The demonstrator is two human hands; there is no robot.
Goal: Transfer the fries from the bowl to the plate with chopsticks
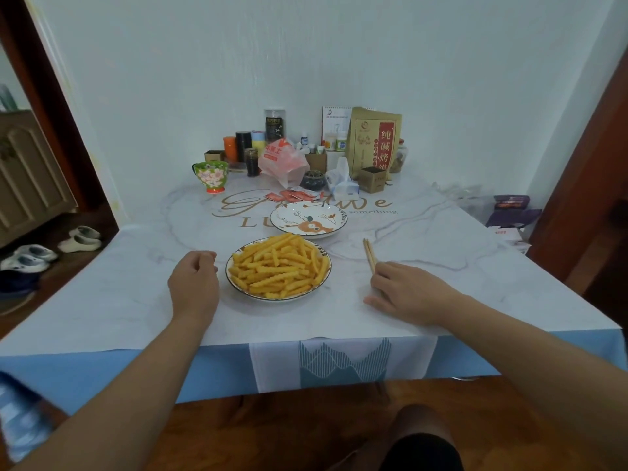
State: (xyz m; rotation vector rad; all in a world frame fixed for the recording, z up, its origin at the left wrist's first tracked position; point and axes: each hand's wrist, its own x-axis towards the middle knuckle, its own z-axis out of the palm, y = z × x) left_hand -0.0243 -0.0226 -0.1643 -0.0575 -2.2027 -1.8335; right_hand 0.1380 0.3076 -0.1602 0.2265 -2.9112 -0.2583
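Fries [279, 265]: crinkle-cut, heaped in bowl [234, 283] at near centre of table [119, 294]. None on plate [289, 217] so far as shown; transfer judged not yet begun.

Plate: deer pattern, bare, just beyond bowl, rims near but apart.

Chopsticks [369, 254]: 2 sticks lying together on table, right of bowl, apart from it. Long axis runs near-to-far, far tips leaning slightly left. Near ends pass under right hand [404, 294].

Right hand: palm down on table, fingers spread low over near ends of chopsticks. Whether it already pinches them cannot be told; sticks lie flat, not lifted.

Left hand [194, 283]: rests on table just left of bowl, fingers loosely curled, holding nothing, not touching the rim.

Key relation: chopsticks lie at right hand's fingertips, pointing away from the person; bowl lies to that hand's left, plate beyond bowl. Right hand is the nearer one to the sticks. Next move judged: close fingers on near ends, lift, swing tips left over fries.

Risk, judged: ridged fries piled loosely may slip or drag neighbours over the rim.

Far edge of table: cup [210, 176], paper bag [372, 144], tissue pack [341, 183], jars.
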